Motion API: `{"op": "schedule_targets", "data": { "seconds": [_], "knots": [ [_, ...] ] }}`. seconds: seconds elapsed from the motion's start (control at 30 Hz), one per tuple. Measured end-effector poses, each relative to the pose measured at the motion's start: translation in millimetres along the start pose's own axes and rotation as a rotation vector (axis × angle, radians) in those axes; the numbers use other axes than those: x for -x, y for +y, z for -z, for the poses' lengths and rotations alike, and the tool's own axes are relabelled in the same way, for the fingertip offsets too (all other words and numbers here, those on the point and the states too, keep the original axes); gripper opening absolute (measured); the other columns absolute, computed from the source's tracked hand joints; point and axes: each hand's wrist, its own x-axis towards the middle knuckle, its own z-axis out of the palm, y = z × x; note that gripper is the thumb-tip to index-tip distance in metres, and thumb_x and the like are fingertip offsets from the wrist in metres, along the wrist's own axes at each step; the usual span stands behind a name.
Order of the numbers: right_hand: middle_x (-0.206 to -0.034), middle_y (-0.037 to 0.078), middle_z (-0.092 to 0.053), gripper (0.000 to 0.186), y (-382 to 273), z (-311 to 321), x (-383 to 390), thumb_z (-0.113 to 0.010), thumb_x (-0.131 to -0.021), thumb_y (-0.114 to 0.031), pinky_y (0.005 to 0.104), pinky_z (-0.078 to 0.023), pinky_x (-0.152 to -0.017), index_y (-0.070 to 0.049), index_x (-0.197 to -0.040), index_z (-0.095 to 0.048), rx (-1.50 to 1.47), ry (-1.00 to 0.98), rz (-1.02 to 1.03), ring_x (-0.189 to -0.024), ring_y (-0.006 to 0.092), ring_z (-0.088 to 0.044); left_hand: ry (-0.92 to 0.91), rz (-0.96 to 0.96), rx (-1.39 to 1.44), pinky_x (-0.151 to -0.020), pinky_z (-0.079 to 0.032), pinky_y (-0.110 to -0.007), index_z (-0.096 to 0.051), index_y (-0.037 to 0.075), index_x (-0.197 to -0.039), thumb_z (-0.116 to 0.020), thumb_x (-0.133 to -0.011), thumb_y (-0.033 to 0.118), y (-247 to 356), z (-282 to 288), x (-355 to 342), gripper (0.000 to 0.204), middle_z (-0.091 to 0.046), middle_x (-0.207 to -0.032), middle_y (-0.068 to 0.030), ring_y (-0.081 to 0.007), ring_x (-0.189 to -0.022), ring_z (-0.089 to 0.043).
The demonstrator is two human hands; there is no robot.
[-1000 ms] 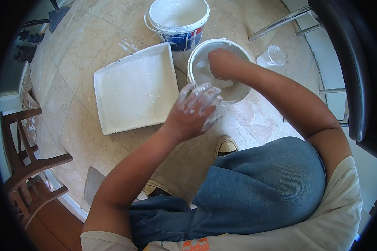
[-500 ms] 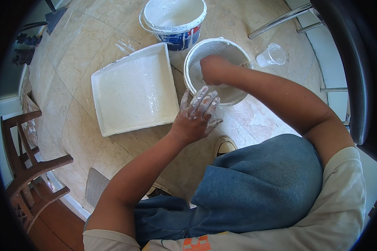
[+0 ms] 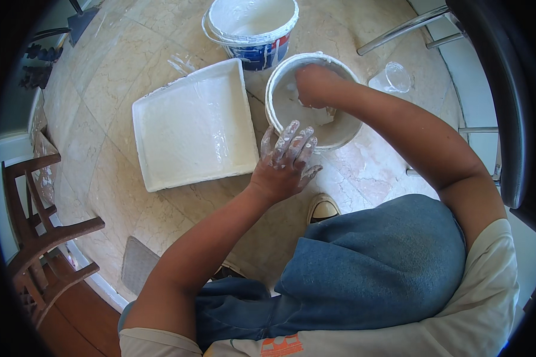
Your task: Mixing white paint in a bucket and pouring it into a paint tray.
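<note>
The right hand (image 3: 317, 85) reaches down inside the bowl (image 3: 339, 134), fingers curled into the white paste at its bottom; whether it grips anything there I cannot tell, since the fingertips are buried. The left hand (image 3: 284, 162) rests at the bowl's near rim, fingers spread wide and caked in white, holding nothing, its fingertips touching the rim's outer edge. Just left of that hand lies one square white tray (image 3: 193, 128), smeared inside and lying flat on the floor (image 3: 95, 119). Beyond the right hand, touching the bowl's far side, stands one white tub (image 3: 251, 28) with a band of blue and red label around its wall, white paste inside. To the right of the right hand, apart from the bowl, one clear plastic cup (image 3: 393, 76) lies tilted on the tiles. Below the left hand, one shoe (image 3: 323, 209) tip shows beside the blue-jeaned knee (image 3: 375, 268). Far to the left of the hand stands one wooden chair (image 3: 39, 238). Two containers hold paste; one tray, one cup.
</note>
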Motion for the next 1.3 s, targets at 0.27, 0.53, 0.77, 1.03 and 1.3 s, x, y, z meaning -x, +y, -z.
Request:
{"op": "schedule_targets", "data": {
  "seconds": [0.27, 0.53, 0.77, 1.03, 1.3],
  "knots": [
    [-0.102, 0.023, -0.064, 0.027, -4.6, -5.5, 11.8, -0.065, -0.071, -0.008, 0.0417, -0.051, -0.084, 0.001, -0.097, -0.065, -0.035, -0.043, 0.037, -0.095, 0.0353, -0.064, 0.05, 0.0, -0.019, -0.099, -0.032, -0.06, -0.038, 0.009, -0.126, -0.071, -0.076, 0.039, 2.7, -6.3, -1.3, 0.066, -0.037, -0.132, -0.0109, -0.0328, -0.129, -0.033],
    [-0.097, 0.023, -0.066, 0.022, -13.1, -8.4, -1.5, -0.065, -0.071, -0.007, 0.0406, -0.053, -0.081, 0.001, -0.09, -0.069, 0.014, -0.04, 0.041, -0.091, 0.0338, -0.066, 0.037, 0.024, -0.01, -0.1, -0.031, -0.062, -0.043, 0.011, -0.125, -0.065, -0.082, 0.036, 1.7, -3.2, 1.1, 0.054, -0.039, -0.134, -0.0091, -0.0278, -0.132, -0.033],
    [-0.095, 0.023, -0.065, 0.028, -10.1, 14.1, 13.5, -0.068, -0.07, -0.012, 0.0432, -0.051, -0.08, 0.002, -0.094, -0.066, -0.056, -0.041, -0.046, -0.092, 0.0357, -0.064, -0.032, 0.012, -0.048, -0.102, -0.029, -0.061, -0.04, 0.009, -0.127, -0.068, -0.08, 0.034, 3.1, 8.5, -1.3, 0.061, -0.038, -0.133, -0.0119, -0.0316, -0.132, -0.031],
    [-0.095, 0.022, -0.066, 0.024, -4.6, -17.9, 10.9, -0.066, -0.071, -0.008, 0.0408, -0.052, -0.081, 0.002, -0.092, -0.067, 0.023, -0.062, 0.041, -0.091, 0.0341, -0.065, -0.018, 0.018, -0.023, -0.103, -0.029, -0.06, -0.039, 0.009, -0.128, -0.068, -0.079, 0.034, 4.1, 3.9, -0.7, 0.061, -0.037, -0.134, -0.0122, -0.0327, -0.132, -0.031],
    [-0.093, 0.022, -0.067, 0.019, -1.8, -4.2, 13.5, -0.065, -0.072, -0.008, 0.0393, -0.053, -0.08, 0.002, -0.088, -0.069, 0.01, -0.007, -0.006, -0.088, 0.0334, -0.066, -0.02, 0.025, -0.046, -0.103, -0.03, -0.059, -0.041, 0.01, -0.128, -0.065, -0.081, 0.033, 5.0, 4.8, -0.7, 0.057, -0.038, -0.134, -0.0103, -0.0297, -0.132, -0.031]
  ]
}}
